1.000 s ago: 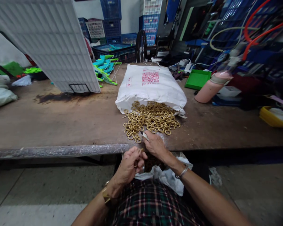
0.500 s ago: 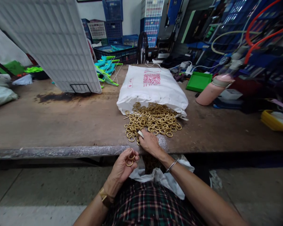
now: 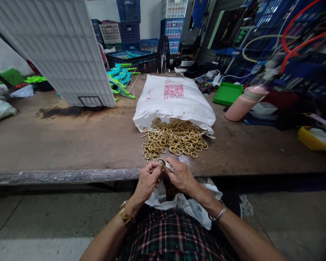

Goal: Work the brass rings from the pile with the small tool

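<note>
My left hand [image 3: 149, 181] is closed at the table's front edge, its fingertips pinching a brass-coloured ring [image 3: 161, 164] that the fingers mostly cover. Right against it, my right hand [image 3: 181, 175] grips a small tool [image 3: 168, 166] with a pale body and a dark tip; its exact kind is too small to tell. The tool's tip meets the ring between both hands. Just beyond lies a pile of brass-coloured rings [image 3: 176, 139], spilling from the open mouth of a white woven sack [image 3: 163, 108]. Below the edge, an open white bag [image 3: 183, 203] holds dark contents.
A ribbed white panel [image 3: 67, 54] leans at the left, near green and blue plastic frames [image 3: 122, 81]. To the right stand a green tray [image 3: 228, 93], a pink bottle [image 3: 240, 107] and a yellow basket [image 3: 315, 139]. A black fan [image 3: 164, 54] and stacked crates are behind.
My right hand has drawn back from the ring pile with the tool and come to my left hand. My left hand has turned, its fingers now pinching together at the tool's tip.
</note>
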Demonstrator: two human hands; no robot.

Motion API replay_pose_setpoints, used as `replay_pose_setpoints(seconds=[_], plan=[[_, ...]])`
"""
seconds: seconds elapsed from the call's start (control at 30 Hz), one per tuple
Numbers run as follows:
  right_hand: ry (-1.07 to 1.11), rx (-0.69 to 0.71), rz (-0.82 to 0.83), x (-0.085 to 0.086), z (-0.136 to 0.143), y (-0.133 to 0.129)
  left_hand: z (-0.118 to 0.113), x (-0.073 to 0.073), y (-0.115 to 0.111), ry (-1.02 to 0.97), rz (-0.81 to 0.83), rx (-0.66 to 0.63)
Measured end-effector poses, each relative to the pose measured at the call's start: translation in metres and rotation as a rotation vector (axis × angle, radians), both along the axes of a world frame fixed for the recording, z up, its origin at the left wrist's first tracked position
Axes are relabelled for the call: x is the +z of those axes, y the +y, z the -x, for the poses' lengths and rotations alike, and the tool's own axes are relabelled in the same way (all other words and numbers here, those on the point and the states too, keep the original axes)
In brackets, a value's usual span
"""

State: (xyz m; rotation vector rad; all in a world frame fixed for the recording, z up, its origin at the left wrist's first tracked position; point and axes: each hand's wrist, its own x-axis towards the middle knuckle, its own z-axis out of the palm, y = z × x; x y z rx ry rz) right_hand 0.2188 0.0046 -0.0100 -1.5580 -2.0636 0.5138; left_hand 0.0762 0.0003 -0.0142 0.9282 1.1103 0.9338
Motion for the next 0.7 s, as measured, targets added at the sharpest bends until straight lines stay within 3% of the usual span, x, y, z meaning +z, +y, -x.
replay_pose_setpoints(seconds=[0.1, 0.27, 0.43, 0.53, 0.7], plan=[[0.131, 0.008, 0.066, 0.005, 0.002, -0.003, -0.002, 0.000, 0.000, 0.017, -0.019, 0.002], [0.482, -0.097, 0.309, 0.011, 0.004, -0.001, -0.003, 0.001, -0.001, 0.075, -0.125, 0.072], [0.720, -0.094, 0.552, 0.005, 0.008, -0.005, -0.005, 0.007, -0.003, 0.179, -0.324, 0.108], [0.866, -0.155, 0.691, -0.001, 0.010, -0.006, -0.004, 0.007, -0.004, 0.201, -0.350, 0.087], [0.759, -0.180, 0.527, -0.001, 0.010, -0.003, -0.002, 0.000, -0.006, 0.126, -0.188, -0.003]])
